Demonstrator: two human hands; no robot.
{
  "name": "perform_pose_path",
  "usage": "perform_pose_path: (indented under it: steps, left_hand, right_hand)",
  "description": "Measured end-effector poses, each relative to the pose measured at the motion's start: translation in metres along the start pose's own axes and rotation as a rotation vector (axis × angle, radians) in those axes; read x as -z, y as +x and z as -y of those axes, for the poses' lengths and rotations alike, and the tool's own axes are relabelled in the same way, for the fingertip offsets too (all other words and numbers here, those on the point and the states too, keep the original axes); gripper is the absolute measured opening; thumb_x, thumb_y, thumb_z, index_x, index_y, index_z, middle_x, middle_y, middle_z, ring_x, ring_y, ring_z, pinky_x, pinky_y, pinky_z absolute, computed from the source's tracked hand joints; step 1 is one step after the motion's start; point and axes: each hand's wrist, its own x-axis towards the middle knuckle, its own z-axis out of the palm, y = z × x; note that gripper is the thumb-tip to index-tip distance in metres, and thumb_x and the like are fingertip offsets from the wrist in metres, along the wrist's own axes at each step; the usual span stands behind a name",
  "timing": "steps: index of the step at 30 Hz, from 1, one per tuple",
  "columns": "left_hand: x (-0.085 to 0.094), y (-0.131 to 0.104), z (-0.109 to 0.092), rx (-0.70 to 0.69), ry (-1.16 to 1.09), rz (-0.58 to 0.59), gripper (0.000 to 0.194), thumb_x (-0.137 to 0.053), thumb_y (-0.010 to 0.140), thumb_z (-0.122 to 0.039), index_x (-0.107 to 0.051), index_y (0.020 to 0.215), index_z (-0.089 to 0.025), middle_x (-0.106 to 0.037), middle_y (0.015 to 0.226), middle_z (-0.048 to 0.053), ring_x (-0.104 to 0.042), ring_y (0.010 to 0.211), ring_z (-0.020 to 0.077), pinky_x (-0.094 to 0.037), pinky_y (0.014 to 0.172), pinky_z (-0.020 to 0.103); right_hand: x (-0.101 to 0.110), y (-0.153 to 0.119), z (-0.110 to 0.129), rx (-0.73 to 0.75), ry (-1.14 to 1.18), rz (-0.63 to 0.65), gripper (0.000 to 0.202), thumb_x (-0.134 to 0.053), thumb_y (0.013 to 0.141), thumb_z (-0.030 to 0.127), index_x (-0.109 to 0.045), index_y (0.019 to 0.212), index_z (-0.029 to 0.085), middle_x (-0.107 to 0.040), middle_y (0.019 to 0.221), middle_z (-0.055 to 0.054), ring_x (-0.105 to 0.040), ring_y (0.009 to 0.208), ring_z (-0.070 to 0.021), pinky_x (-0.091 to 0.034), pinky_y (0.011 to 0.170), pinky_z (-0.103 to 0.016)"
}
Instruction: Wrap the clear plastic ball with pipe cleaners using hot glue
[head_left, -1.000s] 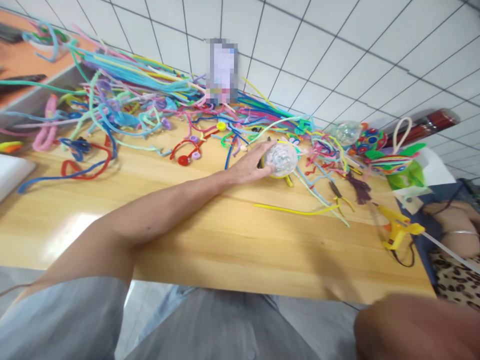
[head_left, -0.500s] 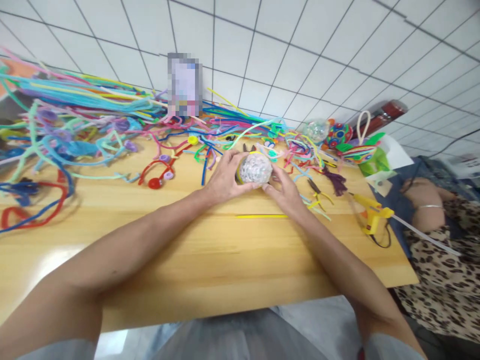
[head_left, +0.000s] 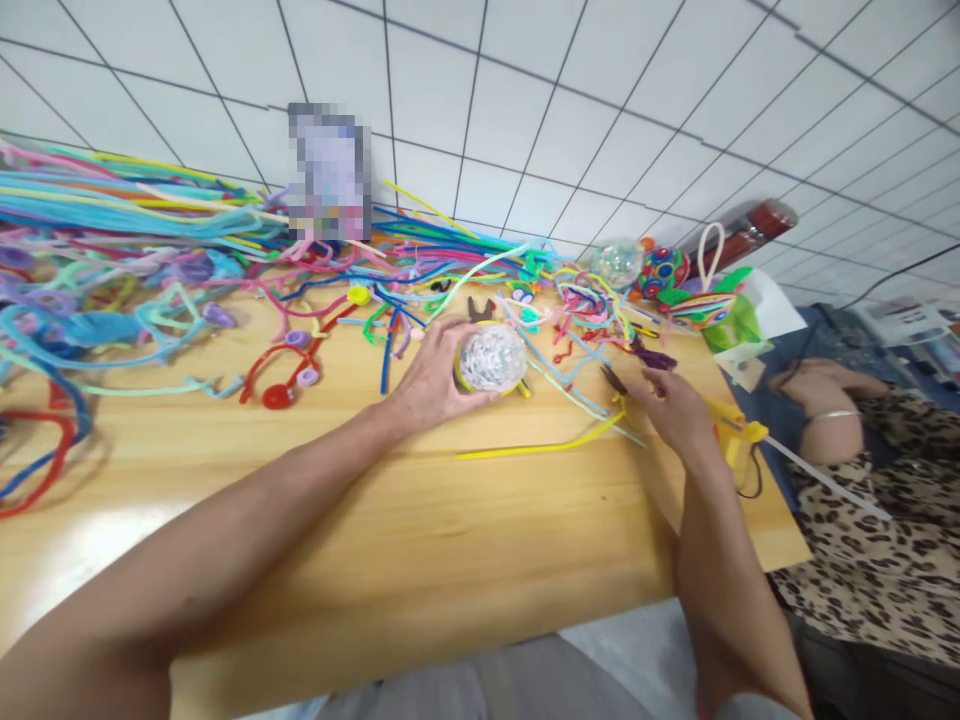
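My left hand (head_left: 441, 375) is closed around the side of a clear, glittery ball (head_left: 493, 357) with a yellow band at its edge. The ball sits over the wooden table (head_left: 420, 510). My right hand (head_left: 679, 410) is apart from it, at the right, fingers curled over the handles of a pair of pliers (head_left: 613, 379). The dark jaws point out past my fingertips; most of the handles are hidden. Beside them, a yellow pipe cleaner (head_left: 529, 450) runs along the table. Another dark-jawed tool (head_left: 480, 308) shows behind the ball.
Piles of coloured pipe cleaners (head_left: 142, 210) line the wall side. A yellow glue gun (head_left: 739, 435) lies right of my right hand. At the back right are a second clear ball (head_left: 617, 262), a decorated ball (head_left: 666, 270) and a dark red cylinder (head_left: 750, 235). Another person's arm (head_left: 825, 415) is at the right.
My right hand has let go of the ball and moved right to the pliers. My left hand keeps the ball. The view has shifted slightly to the right.
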Motion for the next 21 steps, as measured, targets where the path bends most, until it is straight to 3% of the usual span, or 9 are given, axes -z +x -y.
perform_pose_path:
  steps: [4,9,12,15,17,21]
  left_hand:
    - [0.000,0.001,0.002,0.039,-0.050,0.036,0.093,-0.092,0.075,-0.048,-0.041,0.149,-0.025,-0.056,0.147,0.016,-0.058,0.139,0.0357,-0.051,0.118,0.054]
    - [0.003,0.002,0.002,-0.011,-0.042,0.082,0.099,-0.088,0.079,-0.045,-0.035,0.160,-0.026,-0.050,0.154,0.017,-0.049,0.147,0.0380,-0.042,0.125,0.059]
    - [0.005,0.003,-0.001,0.007,-0.046,0.107,0.092,-0.087,0.081,-0.047,-0.040,0.157,-0.026,-0.052,0.150,0.017,-0.050,0.145,0.0366,-0.043,0.125,0.058]
    - [0.004,0.003,-0.002,-0.003,-0.051,0.070,0.088,-0.087,0.079,-0.050,-0.043,0.152,-0.026,-0.055,0.148,0.016,-0.052,0.143,0.0362,-0.044,0.124,0.058]
    - [0.002,0.003,-0.001,-0.024,-0.056,0.037,0.088,-0.088,0.078,-0.052,-0.044,0.149,-0.025,-0.056,0.149,0.016,-0.052,0.144,0.0366,-0.044,0.124,0.058]
    - [-0.002,0.003,0.003,-0.052,-0.106,0.024,0.089,-0.089,0.077,-0.051,-0.042,0.147,-0.023,-0.056,0.152,0.018,-0.054,0.146,0.0360,-0.046,0.123,0.055]
  right_hand:
    - [0.010,-0.005,-0.006,-0.045,0.022,0.034,0.051,-0.066,0.085,0.058,-0.078,0.117,0.020,-0.079,0.120,-0.015,-0.074,0.107,-0.0339,-0.057,0.096,-0.051]
    - [0.037,-0.036,-0.017,-0.204,-0.004,-0.002,0.045,-0.067,0.080,0.063,-0.079,0.100,0.025,-0.080,0.095,-0.009,-0.073,0.090,-0.0313,-0.055,0.088,-0.051]
    - [0.045,-0.068,-0.034,-0.269,-0.026,-0.097,0.041,-0.067,0.079,0.065,-0.073,0.087,0.026,-0.074,0.084,-0.010,-0.069,0.082,-0.0339,-0.054,0.082,-0.055]
    - [0.042,-0.095,-0.057,-0.260,-0.081,-0.328,0.035,-0.068,0.079,0.064,-0.063,0.081,0.029,-0.065,0.079,-0.012,-0.066,0.091,-0.0419,-0.052,0.084,-0.061]
    - [0.036,-0.103,-0.072,-0.274,-0.128,-0.414,0.036,-0.072,0.074,0.064,-0.056,0.079,0.031,-0.061,0.076,-0.012,-0.064,0.093,-0.0451,-0.050,0.083,-0.064]
    - [0.029,-0.087,-0.096,-0.289,-0.083,-0.288,0.040,-0.076,0.069,0.060,-0.046,0.067,0.034,-0.053,0.059,-0.005,-0.055,0.060,-0.0306,-0.046,0.061,-0.051]
